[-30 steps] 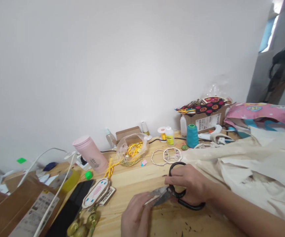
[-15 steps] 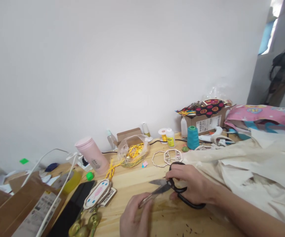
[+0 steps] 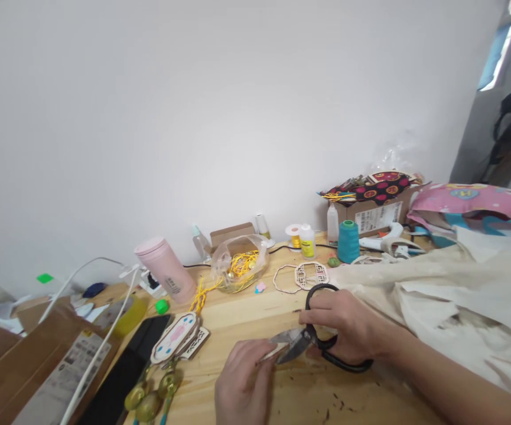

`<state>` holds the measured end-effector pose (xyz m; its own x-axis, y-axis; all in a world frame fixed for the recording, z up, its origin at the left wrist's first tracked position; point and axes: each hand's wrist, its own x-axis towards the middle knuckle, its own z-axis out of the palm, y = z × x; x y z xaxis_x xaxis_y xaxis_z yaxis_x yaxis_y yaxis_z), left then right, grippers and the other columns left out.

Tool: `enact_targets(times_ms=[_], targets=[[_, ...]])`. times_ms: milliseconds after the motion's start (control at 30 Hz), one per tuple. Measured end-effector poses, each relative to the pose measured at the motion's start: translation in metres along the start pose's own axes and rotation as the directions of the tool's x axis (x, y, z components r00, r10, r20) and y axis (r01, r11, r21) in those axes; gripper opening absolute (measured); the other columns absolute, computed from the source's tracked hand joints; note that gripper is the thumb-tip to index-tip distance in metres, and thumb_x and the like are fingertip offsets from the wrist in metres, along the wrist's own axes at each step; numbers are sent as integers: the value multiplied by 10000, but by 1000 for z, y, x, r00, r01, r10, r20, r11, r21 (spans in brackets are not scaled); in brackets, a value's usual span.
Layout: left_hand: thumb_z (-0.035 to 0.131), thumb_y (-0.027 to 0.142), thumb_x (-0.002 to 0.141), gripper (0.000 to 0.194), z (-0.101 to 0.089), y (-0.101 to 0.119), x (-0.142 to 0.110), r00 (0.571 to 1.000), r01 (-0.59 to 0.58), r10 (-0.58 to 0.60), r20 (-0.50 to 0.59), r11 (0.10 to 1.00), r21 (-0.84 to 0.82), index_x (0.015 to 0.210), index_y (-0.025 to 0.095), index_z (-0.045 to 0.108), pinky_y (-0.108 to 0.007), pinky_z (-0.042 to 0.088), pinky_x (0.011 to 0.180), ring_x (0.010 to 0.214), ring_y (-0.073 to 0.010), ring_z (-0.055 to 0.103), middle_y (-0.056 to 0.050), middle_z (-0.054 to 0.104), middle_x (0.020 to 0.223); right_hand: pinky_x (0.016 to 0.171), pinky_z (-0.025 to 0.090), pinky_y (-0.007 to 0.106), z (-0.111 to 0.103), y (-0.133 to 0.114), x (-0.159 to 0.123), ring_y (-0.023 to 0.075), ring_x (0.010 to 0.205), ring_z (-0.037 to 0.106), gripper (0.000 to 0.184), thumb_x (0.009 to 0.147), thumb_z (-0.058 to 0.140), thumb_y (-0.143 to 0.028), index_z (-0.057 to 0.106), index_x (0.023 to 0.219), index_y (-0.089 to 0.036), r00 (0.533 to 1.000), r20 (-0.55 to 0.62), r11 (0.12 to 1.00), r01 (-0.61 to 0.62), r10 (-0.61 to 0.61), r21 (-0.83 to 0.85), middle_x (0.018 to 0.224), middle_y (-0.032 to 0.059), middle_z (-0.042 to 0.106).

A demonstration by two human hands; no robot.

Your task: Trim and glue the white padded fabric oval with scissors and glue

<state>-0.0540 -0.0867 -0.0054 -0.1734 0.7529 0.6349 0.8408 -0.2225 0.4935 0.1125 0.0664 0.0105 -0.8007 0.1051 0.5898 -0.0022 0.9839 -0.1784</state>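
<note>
My right hand (image 3: 348, 330) grips the black handles of a pair of scissors (image 3: 296, 345), its fingers through the loops. The blades are parted and point left toward my left hand (image 3: 244, 378). Between thumb and fingers, my left hand pinches a small, thin, pale piece (image 3: 273, 352), its end lying between the blades. Most of that piece is covered by my fingers, so its kind is unclear. Dark scraps (image 3: 338, 402) are scattered on the wooden table (image 3: 233, 321) below the scissors.
Left of my hands lie wooden tags (image 3: 175, 337), gold bells (image 3: 149, 406) and a black phone-like slab (image 3: 126, 369). A pink tumbler (image 3: 166, 271), a bag of yellow cords (image 3: 240, 262), a lattice wood piece (image 3: 311, 275) and a teal thread cone (image 3: 348, 242) stand behind. White cloth (image 3: 459, 307) covers the right.
The scissor blades spread wide around half a second ago with the piece near the lower blade; now they are closer together around its end. Both hands stay in nearly the same place.
</note>
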Motion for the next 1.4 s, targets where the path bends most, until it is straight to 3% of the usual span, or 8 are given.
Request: enact_targets(times_ms=[600, 867, 1033, 1167, 1233, 1300, 1367, 1400], targets=[[565, 170, 738, 111, 0, 4, 0, 995, 93, -94, -15, 996, -6, 790, 239, 635, -232, 480, 620, 697, -147, 600, 4, 665, 739, 478, 285, 221, 0, 0, 2, 113, 529, 475, 182, 687, 599, -379, 604, 724, -201, 990, 79, 987, -126, 119, 102, 580, -13, 564], [564, 90, 723, 203, 0, -4, -1, 996, -75, 77, -41, 996, 38, 869, 230, 583, -243, 491, 651, 740, -137, 596, 1, 664, 787, 438, 294, 185, -6, 2, 7, 84, 486, 367, 264, 639, 642, -372, 596, 767, -146, 884, -3, 799, -421, 467, 429, 567, -34, 457], [533, 49, 711, 249, -4, -3, 2, 982, -164, 165, -90, 986, 24, 867, 236, 586, -243, 501, 654, 745, -139, 607, -4, 678, 792, 479, 327, 198, -7, -2, 8, 102, 545, 393, 257, 632, 625, -341, 560, 801, -160, 838, 31, 691, -470, 545, 549, 645, -22, 467], [572, 105, 692, 169, -2, 0, 0, 990, 4, -17, -137, 995, -95, 784, 228, 643, -249, 503, 655, 725, -156, 623, -13, 692, 770, 590, 374, 225, -6, -3, 9, 134, 666, 447, 308, 630, 625, -333, 523, 876, -178, 863, 26, 677, -414, 505, 609, 749, -9, 490], [625, 178, 662, 66, 1, 4, 0, 928, 274, -331, -170, 917, -289, 718, 200, 650, -245, 506, 639, 693, -164, 633, -26, 699, 738, 571, 365, 225, -3, -2, 9, 126, 635, 429, 308, 633, 623, -347, 518, 867, -177, 867, 62, 660, -421, 495, 622, 723, -19, 471], [697, 240, 589, 144, 4, 10, 2, 740, 485, -656, -149, 673, -558, 698, 176, 627, -230, 510, 595, 632, -160, 636, -29, 701, 686, 568, 365, 227, 1, -2, 9, 124, 631, 432, 310, 628, 632, -353, 512, 851, -175, 865, 95, 624, -428, 493, 653, 721, -20, 475], [746, 254, 517, 292, 10, 18, 6, 564, 488, -824, -46, 378, -786, 754, 175, 596, -223, 511, 580, 618, -153, 639, -19, 703, 680, 574, 373, 230, 6, -3, 9, 123, 635, 448, 290, 630, 639, -342, 503, 825, -176, 856, 142, 566, -444, 498, 695, 728, -15, 495], [757, 245, 500, 355, 14, 23, 8, 516, 446, -856, 13, 256, -858, 803, 182, 582, -228, 513, 591, 636, -153, 642, -14, 704, 703, 573, 377, 230, 7, -4, 9, 121, 632, 455, 279, 630, 643, -330, 500, 813, -176, 850, 172, 531, -455, 498, 715, 730, -14, 506]])
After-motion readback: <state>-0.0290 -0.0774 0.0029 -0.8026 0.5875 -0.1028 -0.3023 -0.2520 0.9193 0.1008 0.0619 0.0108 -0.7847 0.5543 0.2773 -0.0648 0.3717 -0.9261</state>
